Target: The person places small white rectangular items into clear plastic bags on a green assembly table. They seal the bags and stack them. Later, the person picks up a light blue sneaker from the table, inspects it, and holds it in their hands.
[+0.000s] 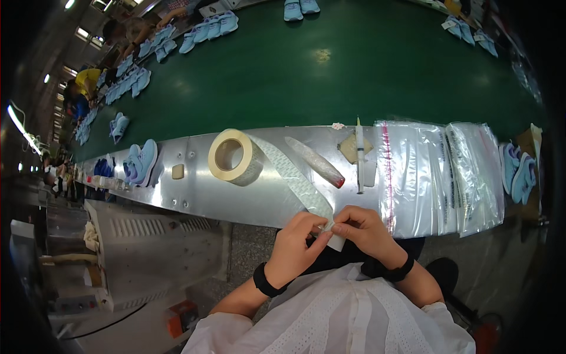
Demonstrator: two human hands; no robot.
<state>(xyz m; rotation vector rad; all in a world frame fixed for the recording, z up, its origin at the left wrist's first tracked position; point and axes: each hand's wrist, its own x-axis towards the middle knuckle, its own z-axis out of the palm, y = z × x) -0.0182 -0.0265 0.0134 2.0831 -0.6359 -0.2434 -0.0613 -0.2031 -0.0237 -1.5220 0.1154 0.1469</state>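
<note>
Both hands meet at the near edge of the bench: the left hand point(296, 245) and the right hand point(367, 232) pinch, fingertips together, the free end of a wide strip of translucent patterned tape point(295, 177), which runs up and left across the metal to a broad cream-coloured roll of tape point(234, 156) standing tilted on its side. The very end of the strip is covered by the fingers, so how it is folded or peeled cannot be made out. Each wrist bears a black band, and white perforated sleeves fill the lower edge, cut off by the frame. The strip and roll lie on a long shiny sheet-metal ledge point(194, 194) studded with bolts. Right of the strip lie a slim clear tube with a red tip point(315, 162), a white syringe-like applicator point(359, 156) across a small yellowish pad whose nature is unclear, and a stack of clear plastic bags point(439, 177) overhanging the ledge. Beyond runs a dark green conveyor belt point(330, 76); pale blue shoes point(141, 162) sit along its bent rims, small and blurred. Other workers at upper left are too distorted to read.
</note>
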